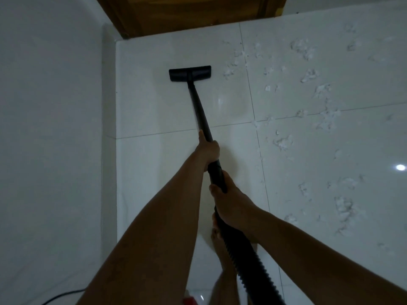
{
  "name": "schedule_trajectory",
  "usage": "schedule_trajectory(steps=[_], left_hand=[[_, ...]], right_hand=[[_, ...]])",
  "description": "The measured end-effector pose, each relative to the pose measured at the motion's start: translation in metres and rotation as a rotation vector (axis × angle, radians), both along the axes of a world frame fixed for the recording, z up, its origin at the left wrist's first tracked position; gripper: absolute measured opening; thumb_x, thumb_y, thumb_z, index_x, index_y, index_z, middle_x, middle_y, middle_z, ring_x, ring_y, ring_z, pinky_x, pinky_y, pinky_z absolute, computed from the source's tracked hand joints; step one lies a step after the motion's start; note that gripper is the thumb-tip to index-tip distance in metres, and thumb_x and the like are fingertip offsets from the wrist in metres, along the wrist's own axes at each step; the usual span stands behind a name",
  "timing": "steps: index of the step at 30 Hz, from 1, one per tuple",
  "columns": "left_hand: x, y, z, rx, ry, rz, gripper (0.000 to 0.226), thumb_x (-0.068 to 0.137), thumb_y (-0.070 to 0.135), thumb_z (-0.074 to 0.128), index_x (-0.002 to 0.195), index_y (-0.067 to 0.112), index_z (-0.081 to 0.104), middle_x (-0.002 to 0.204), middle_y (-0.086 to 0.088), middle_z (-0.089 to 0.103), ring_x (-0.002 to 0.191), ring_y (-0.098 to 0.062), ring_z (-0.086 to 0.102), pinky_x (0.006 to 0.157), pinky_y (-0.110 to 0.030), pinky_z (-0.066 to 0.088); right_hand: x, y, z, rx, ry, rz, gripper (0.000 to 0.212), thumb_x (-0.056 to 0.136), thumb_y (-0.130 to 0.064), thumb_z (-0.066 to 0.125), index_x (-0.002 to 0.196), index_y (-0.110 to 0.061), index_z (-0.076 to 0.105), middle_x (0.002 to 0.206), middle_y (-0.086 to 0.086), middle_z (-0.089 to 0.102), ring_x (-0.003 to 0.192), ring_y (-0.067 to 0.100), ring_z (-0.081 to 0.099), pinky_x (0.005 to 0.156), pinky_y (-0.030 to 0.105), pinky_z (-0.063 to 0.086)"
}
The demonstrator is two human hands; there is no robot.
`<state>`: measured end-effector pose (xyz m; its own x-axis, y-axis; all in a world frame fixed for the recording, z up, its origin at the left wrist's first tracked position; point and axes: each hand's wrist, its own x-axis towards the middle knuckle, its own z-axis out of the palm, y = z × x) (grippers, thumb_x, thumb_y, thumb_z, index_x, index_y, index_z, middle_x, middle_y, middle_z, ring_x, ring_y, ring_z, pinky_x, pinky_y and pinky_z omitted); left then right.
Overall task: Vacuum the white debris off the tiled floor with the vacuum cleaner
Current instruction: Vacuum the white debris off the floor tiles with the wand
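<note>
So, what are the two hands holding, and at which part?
Both hold the long black vacuum cleaner wand: the left hand grips its rigid middle, the right hand its thicker end, where the ribbed black hose begins.

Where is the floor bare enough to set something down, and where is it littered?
Bare: tiles between the left wall and the vacuum wand, up past the floor head to the wooden door. Littered: white debris covers the tiles right of the wand.
</note>
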<state>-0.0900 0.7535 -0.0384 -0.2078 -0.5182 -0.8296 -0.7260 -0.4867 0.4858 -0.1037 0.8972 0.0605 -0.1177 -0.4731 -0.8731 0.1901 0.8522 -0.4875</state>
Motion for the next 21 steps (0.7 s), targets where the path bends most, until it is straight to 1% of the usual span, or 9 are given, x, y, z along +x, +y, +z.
schedule_trajectory(steps=[3, 7, 9, 12, 15, 17, 19, 21], left_hand=[[0.010, 0.027, 0.003, 0.009, 0.015, 0.016, 0.070, 0.104, 0.027, 0.035, 0.154, 0.036, -0.013, 0.151, -0.013, 0.034, 0.094, -0.024, 0.048, 0.079, -0.037, 0.047], [0.018, 0.062, 0.009, 0.027, 0.021, 0.037, 0.071, 0.104, 0.026, 0.036, 0.154, 0.037, -0.014, 0.152, -0.014, 0.034, 0.096, -0.026, 0.049, 0.082, -0.039, 0.048], [0.021, 0.079, 0.013, 0.033, 0.022, 0.042, 0.071, 0.104, 0.026, 0.036, 0.154, 0.036, -0.014, 0.153, -0.014, 0.032, 0.097, -0.026, 0.049, 0.081, -0.038, 0.048], [0.026, 0.109, 0.021, 0.027, 0.004, 0.035, 0.071, 0.104, 0.024, 0.036, 0.154, 0.035, -0.013, 0.152, -0.014, 0.034, 0.095, -0.026, 0.050, 0.079, -0.036, 0.047], [0.034, 0.151, 0.027, 0.024, 0.011, 0.049, 0.071, 0.103, 0.022, 0.035, 0.155, 0.033, -0.013, 0.148, -0.014, 0.038, 0.089, -0.024, 0.051, 0.081, -0.037, 0.048], [0.040, 0.183, 0.030, 0.026, 0.017, 0.062, 0.071, 0.103, 0.023, 0.036, 0.155, 0.034, -0.013, 0.146, -0.014, 0.040, 0.085, -0.022, 0.052, 0.083, -0.038, 0.049], [0.045, 0.217, 0.032, 0.026, 0.016, 0.076, 0.071, 0.103, 0.023, 0.036, 0.155, 0.034, -0.012, 0.145, -0.015, 0.041, 0.091, -0.026, 0.053, 0.088, -0.041, 0.051], [0.049, 0.251, 0.033, 0.039, 0.027, 0.097, 0.072, 0.103, 0.022, 0.036, 0.155, 0.034, -0.013, 0.140, -0.016, 0.043, 0.096, -0.028, 0.053, 0.094, -0.044, 0.050]], right_hand=[[0.011, 0.027, 0.005, 0.005, -0.018, -0.013, 0.054, 0.110, -0.036, 0.038, 0.155, -0.055, 0.015, 0.073, 0.011, 0.058, 0.042, 0.014, 0.056, 0.039, 0.023, 0.048], [0.017, 0.061, 0.014, 0.000, -0.050, -0.034, 0.054, 0.110, -0.035, 0.039, 0.154, -0.056, 0.016, 0.071, 0.010, 0.056, 0.046, 0.016, 0.057, 0.044, 0.029, 0.052], [0.017, 0.078, 0.018, -0.010, -0.056, -0.038, 0.054, 0.110, -0.034, 0.039, 0.155, -0.054, 0.016, 0.071, 0.010, 0.056, 0.044, 0.014, 0.056, 0.043, 0.026, 0.050], [0.021, 0.108, 0.022, -0.007, -0.037, -0.017, 0.055, 0.111, -0.034, 0.039, 0.158, -0.050, 0.016, 0.077, 0.010, 0.056, 0.037, 0.008, 0.052, 0.037, 0.019, 0.045], [0.026, 0.147, 0.026, -0.016, -0.051, -0.011, 0.055, 0.110, -0.033, 0.040, 0.157, -0.049, 0.017, 0.078, 0.010, 0.058, 0.040, 0.011, 0.054, 0.038, 0.021, 0.046], [0.029, 0.179, 0.028, -0.024, -0.078, -0.001, 0.053, 0.110, -0.033, 0.040, 0.156, -0.049, 0.018, 0.076, 0.010, 0.058, 0.044, 0.013, 0.055, 0.041, 0.024, 0.047], [0.032, 0.214, 0.032, -0.029, -0.097, 0.000, 0.053, 0.110, -0.032, 0.041, 0.156, -0.048, 0.020, 0.073, 0.007, 0.057, 0.046, 0.014, 0.054, 0.042, 0.025, 0.048], [0.034, 0.247, 0.037, -0.046, -0.089, 0.019, 0.052, 0.110, -0.030, 0.043, 0.156, -0.040, 0.024, 0.070, -0.001, 0.055, 0.045, 0.006, 0.053, 0.042, 0.021, 0.046]])
